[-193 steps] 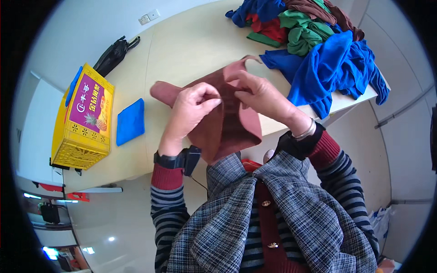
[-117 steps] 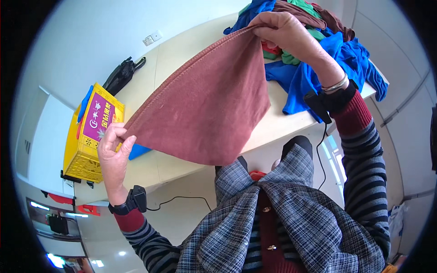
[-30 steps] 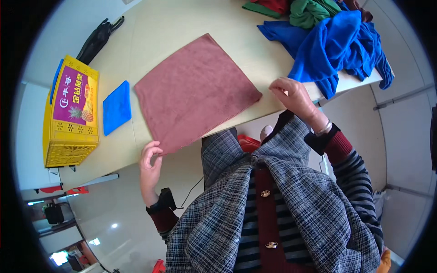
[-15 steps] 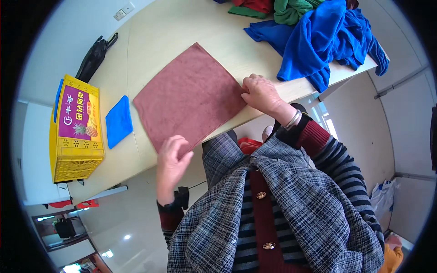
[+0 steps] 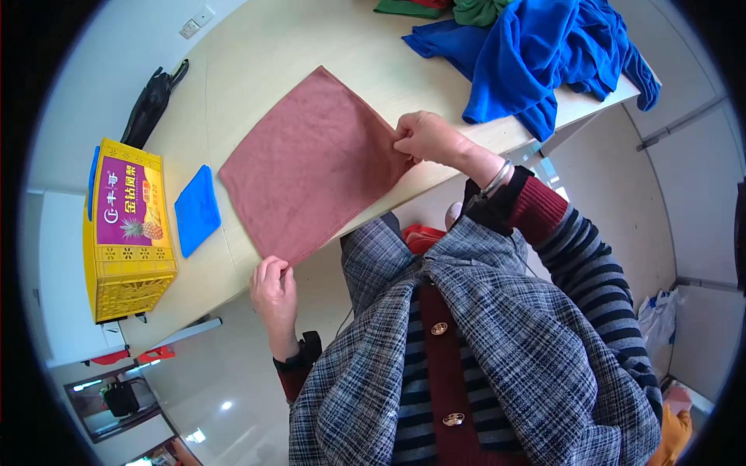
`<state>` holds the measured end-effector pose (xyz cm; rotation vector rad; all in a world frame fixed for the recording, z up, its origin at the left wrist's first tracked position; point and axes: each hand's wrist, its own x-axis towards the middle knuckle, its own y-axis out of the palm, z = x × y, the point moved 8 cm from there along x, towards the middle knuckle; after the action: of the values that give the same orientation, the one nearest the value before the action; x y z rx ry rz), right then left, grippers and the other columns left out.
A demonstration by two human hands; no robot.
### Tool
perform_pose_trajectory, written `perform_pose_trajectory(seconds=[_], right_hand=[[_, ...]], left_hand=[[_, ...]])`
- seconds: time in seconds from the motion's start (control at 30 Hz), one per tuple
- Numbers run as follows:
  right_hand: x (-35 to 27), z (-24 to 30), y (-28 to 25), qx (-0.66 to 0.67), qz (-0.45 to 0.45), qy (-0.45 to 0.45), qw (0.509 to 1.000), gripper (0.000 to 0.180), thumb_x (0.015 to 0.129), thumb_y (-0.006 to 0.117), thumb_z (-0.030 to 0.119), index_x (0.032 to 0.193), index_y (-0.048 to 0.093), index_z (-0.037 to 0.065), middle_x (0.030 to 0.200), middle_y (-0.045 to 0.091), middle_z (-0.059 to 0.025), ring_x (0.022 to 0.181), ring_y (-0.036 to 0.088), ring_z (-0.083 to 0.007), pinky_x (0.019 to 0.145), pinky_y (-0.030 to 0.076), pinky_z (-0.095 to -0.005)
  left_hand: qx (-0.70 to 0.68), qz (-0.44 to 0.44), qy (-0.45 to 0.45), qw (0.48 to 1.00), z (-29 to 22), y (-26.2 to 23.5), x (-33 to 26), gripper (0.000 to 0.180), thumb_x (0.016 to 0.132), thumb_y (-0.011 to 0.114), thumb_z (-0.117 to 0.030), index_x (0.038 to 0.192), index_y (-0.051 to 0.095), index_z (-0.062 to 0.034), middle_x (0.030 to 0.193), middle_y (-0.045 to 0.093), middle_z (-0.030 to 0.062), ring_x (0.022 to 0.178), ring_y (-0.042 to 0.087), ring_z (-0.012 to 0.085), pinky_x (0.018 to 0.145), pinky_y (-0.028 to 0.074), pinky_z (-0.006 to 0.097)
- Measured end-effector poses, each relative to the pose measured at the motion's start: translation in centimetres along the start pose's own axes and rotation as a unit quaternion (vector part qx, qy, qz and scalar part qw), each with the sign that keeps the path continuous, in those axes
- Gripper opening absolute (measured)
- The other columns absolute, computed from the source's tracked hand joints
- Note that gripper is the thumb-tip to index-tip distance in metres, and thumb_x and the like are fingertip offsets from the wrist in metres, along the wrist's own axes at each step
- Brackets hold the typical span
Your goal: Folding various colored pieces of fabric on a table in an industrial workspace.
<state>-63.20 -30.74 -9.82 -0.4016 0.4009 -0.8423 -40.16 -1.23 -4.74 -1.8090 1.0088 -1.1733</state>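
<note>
A reddish-brown cloth (image 5: 311, 163) lies spread out on the pale tabletop, one corner toward the far side. My left hand (image 5: 273, 286) pinches its near left corner at the table's front edge. At the right corner, my right hand (image 5: 435, 141) grips the cloth between thumb and fingers, and that side is slightly lifted. Left of the cloth is a small folded blue cloth (image 5: 197, 211), lying flat and untouched.
A yellow crate (image 5: 130, 225) with a purple label stands at the table's left. Behind it lies a black folded umbrella (image 5: 151, 105). Crumpled blue cloths (image 5: 536, 62) are heaped at the far right, partly hanging over the edge, beside green cloth (image 5: 478, 12).
My left hand has moved down and left and closed on the near left corner. My right hand now holds the right corner, raising it a little and shifting it left.
</note>
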Motion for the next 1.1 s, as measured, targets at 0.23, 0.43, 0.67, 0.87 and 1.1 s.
perform_pose_trajectory(seconds=[0.23, 0.43, 0.67, 0.87, 1.1], right_hand=[[-1.6, -0.1, 0.1, -0.18, -0.064, -0.068, 0.979, 0.019, 0.082, 0.07, 0.02, 0.092, 0.071, 0.003, 0.083, 0.072, -0.0166, 0.076, 0.07, -0.0326, 0.071, 0.056, -0.0401], [-1.8, -0.2, 0.0, -0.21, -0.065, -0.087, 0.972, 0.02, 0.084, 0.069, 0.022, 0.09, 0.071, 0.003, 0.083, 0.072, -0.0162, 0.074, 0.07, -0.0317, 0.069, 0.055, -0.04], [-1.4, -1.2, 0.8, 0.01, 0.075, 0.029, 0.997, 0.019, 0.095, 0.065, 0.021, 0.092, 0.069, 0.003, 0.072, 0.067, -0.0012, 0.061, 0.061, -0.0083, 0.055, 0.048, -0.0232], [-1.4, -1.4, 1.5, 0.042, 0.099, 0.044, 0.993, 0.019, 0.094, 0.064, 0.019, 0.091, 0.071, 0.001, 0.071, 0.066, -0.0012, 0.06, 0.059, -0.009, 0.053, 0.047, -0.0237], [-1.5, -1.2, 1.0, -0.028, 0.115, 0.058, 0.991, 0.022, 0.098, 0.061, 0.021, 0.088, 0.068, 0.003, 0.07, 0.065, -0.0004, 0.059, 0.059, -0.0069, 0.052, 0.046, -0.0217]], left_hand=[[-0.034, 0.025, -0.026, 0.999, 1.2, -0.1, -0.1, 0.018, 0.078, 0.069, 0.006, 0.091, 0.06, -0.0014, 0.096, 0.063, 0.0111, 0.09, 0.062, 0.0298, 0.083, 0.05, 0.038], [-0.046, 0.012, -0.026, 0.999, 3.0, -0.6, -0.7, 0.015, 0.079, 0.069, 0.005, 0.09, 0.06, -0.0014, 0.093, 0.063, 0.0111, 0.088, 0.062, 0.0285, 0.082, 0.05, 0.037], [-0.075, -0.058, -0.05, 0.994, 4.7, -1.3, -1.7, 0.009, 0.083, 0.069, -0.004, 0.085, 0.06, -0.0044, 0.09, 0.064, 0.0089, 0.085, 0.063, 0.0277, 0.077, 0.049, 0.036], [-0.034, 0.001, -0.291, 0.956, 9.9, 0.7, -4.7, 0.016, 0.096, 0.065, -0.017, 0.087, 0.064, -0.0036, 0.074, 0.062, 0.009, 0.066, 0.061, 0.022, 0.064, 0.048, 0.032], [-0.342, 0.003, -0.433, 0.834, 8.9, 4.0, -5.6, 0.028, 0.1, 0.062, -0.028, 0.089, 0.064, -0.002, 0.074, 0.064, 0.0047, 0.065, 0.059, 0.0116, 0.062, 0.047, 0.026]])
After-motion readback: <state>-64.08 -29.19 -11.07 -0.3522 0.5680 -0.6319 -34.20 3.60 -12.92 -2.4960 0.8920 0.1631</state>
